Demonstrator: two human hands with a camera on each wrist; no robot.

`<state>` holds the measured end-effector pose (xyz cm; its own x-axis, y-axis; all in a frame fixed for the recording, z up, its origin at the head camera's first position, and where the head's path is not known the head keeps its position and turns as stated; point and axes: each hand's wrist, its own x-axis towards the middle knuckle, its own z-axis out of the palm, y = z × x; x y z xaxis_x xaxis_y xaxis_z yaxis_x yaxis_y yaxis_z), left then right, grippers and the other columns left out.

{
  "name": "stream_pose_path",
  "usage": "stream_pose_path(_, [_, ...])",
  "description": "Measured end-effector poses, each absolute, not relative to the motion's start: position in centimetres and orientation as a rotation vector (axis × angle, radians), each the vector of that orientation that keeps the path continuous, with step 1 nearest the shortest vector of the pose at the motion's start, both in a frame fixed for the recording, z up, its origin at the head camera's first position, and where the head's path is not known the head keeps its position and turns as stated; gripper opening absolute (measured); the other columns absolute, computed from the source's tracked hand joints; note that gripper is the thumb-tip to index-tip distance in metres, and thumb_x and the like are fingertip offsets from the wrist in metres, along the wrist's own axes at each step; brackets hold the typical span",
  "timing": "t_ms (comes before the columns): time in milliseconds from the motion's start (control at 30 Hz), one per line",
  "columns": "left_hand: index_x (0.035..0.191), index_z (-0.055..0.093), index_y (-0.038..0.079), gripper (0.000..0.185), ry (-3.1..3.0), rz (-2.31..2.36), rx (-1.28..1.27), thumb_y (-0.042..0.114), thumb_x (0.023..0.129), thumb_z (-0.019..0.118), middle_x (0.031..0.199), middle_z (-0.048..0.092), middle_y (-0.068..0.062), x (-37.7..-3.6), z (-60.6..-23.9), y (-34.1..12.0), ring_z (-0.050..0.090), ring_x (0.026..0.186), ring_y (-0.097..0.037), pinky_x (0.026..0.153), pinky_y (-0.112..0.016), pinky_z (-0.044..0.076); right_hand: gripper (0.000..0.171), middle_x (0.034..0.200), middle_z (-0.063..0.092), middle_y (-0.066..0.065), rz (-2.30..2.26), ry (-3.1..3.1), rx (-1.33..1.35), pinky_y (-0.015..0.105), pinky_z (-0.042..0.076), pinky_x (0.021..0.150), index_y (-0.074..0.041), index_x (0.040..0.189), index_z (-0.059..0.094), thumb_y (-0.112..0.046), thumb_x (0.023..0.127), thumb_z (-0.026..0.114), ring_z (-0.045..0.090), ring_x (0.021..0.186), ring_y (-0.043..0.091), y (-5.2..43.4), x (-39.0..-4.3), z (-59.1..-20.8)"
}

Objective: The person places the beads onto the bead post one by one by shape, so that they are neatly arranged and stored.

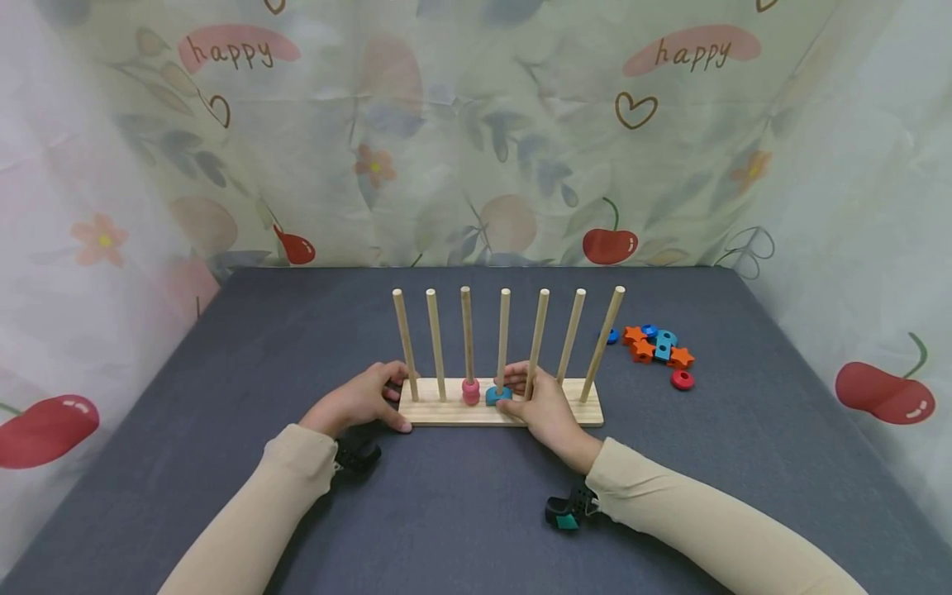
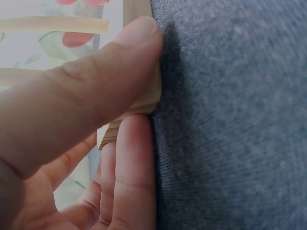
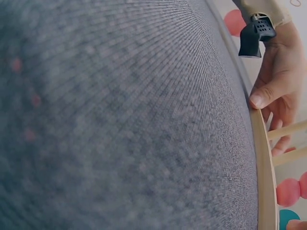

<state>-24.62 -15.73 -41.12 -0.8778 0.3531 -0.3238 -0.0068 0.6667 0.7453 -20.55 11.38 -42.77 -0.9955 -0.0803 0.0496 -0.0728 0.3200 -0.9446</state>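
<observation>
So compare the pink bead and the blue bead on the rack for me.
The pink bead is rounded and sits on the third peg from the left; the blue bead looks flatter and sits on the fourth. The right hand touches the blue bead; the pink bead sits untouched. Both rest at the wooden base.

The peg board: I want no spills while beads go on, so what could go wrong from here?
1. The right hand pinches the blue bead between close pegs; its fingers could knock the neighbouring peg.
2. The left hand grips only one end of the wooden base; a push might slide the base on the grey cloth.
3. The loose beads lie beyond the last peg; reaching could brush it.
</observation>
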Motion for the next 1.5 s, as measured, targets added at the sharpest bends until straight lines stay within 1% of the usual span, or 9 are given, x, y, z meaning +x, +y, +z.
stream_pose_path(433, [0.127,0.049,0.002,0.073,2.442,1.095,0.282,0.003,0.065,0.088,0.126,0.040,-0.020,-24.6,-41.2,-16.0,0.052,0.113,-0.033,0.090,-0.041,0.049,0.038,0.112,0.065,0.019,-1.825,2.535,-0.167,0.043,0.046,0.100,0.005,0.114,0.057,0.010,0.079,0.072,0.061,0.108,0.032,11.5,-20.5,-43.1])
stream_pose_path(567, [0.127,0.049,0.002,0.073,2.444,1.100,0.282,0.003,0.065,0.088,0.127,0.040,-0.020,-24.5,-41.3,-16.0,0.052,0.113,-0.033,0.089,-0.041,0.049,0.050,0.124,0.060,0.021,-1.794,2.519,-0.210,0.046,0.041,0.105,0.004,0.126,0.052,0.006,0.081,0.072,0.055,0.120,0.035,12.0,-20.1,-43.1])
stream_pose_path(700, [0.127,0.049,0.002,0.073,2.445,1.107,0.286,0.003,0.065,0.088,0.127,0.039,-0.020,-24.4,-41.4,-16.0,0.052,0.113,-0.034,0.089,-0.041,0.049,0.068,0.141,0.050,0.020,-1.671,2.522,-0.279,0.048,0.033,0.111,0.002,0.142,0.039,-0.002,0.083,0.073,0.044,0.134,0.034,12.9,-19.2,-42.8])
stream_pose_path(867, [0.128,0.049,0.002,0.074,2.446,1.105,0.287,0.003,0.065,0.088,0.127,0.040,-0.020,-24.4,-41.4,-16.0,0.052,0.113,-0.033,0.089,-0.041,0.049,0.080,0.148,0.039,0.024,-1.488,2.515,-0.314,0.049,0.030,0.112,0.005,0.148,0.026,-0.010,0.085,0.074,0.037,0.138,0.038,14.6,-17.8,-41.7])
stream_pose_path(1033, [0.128,0.049,0.002,0.073,2.441,1.105,0.297,0.003,0.066,0.088,0.128,0.040,-0.021,-24.4,-41.4,-16.0,0.052,0.113,-0.033,0.090,-0.042,0.049,0.078,0.149,0.035,0.027,-1.432,2.439,-0.377,0.051,0.030,0.111,0.005,0.148,0.025,-0.013,0.088,0.071,0.035,0.138,0.040,16.8,-16.5,-39.9])
stream_pose_path(1233, [0.129,0.048,0.002,0.075,2.444,1.096,0.306,0.005,0.066,0.088,0.129,0.040,-0.021,-24.5,-41.3,-16.0,0.052,0.113,-0.033,0.089,-0.041,0.049,0.072,0.144,0.044,0.026,-1.481,2.387,-0.450,0.052,0.035,0.108,0.005,0.145,0.033,-0.020,0.089,0.071,0.042,0.134,0.041,20.3,-15.7,-38.1])
stream_pose_path(1267, [0.130,0.048,0.002,0.076,2.444,1.093,0.303,0.005,0.066,0.088,0.130,0.040,-0.021,-24.5,-41.3,-16.0,0.052,0.113,-0.032,0.088,-0.040,0.049,0.070,0.143,0.045,0.025,-1.489,2.382,-0.452,0.050,0.037,0.107,0.005,0.144,0.034,-0.020,0.089,0.070,0.044,0.132,0.041,20.9,-15.6,-37.8])
stream_pose_path(1367, [0.130,0.048,0.003,0.076,2.445,1.093,0.292,0.005,0.066,0.088,0.130,0.040,-0.020,-24.5,-41.3,-15.9,0.052,0.113,-0.032,0.088,-0.040,0.049,0.064,0.138,0.050,0.025,-1.512,2.364,-0.462,0.039,0.047,0.099,0.004,0.142,0.039,-0.018,0.090,0.069,0.050,0.126,0.040,22.8,-15.5,-37.0])
stream_pose_path(1500, [0.129,0.049,0.003,0.075,2.449,1.091,0.291,0.005,0.065,0.089,0.130,0.041,-0.020,-24.5,-41.2,-16.0,0.052,0.112,-0.032,0.088,-0.040,0.049,0.052,0.133,0.053,0.027,-1.550,2.339,-0.485,0.027,0.053,0.088,0.005,0.136,0.045,-0.014,0.092,0.066,0.061,0.116,0.022,25.0,-15.5,-36.1])
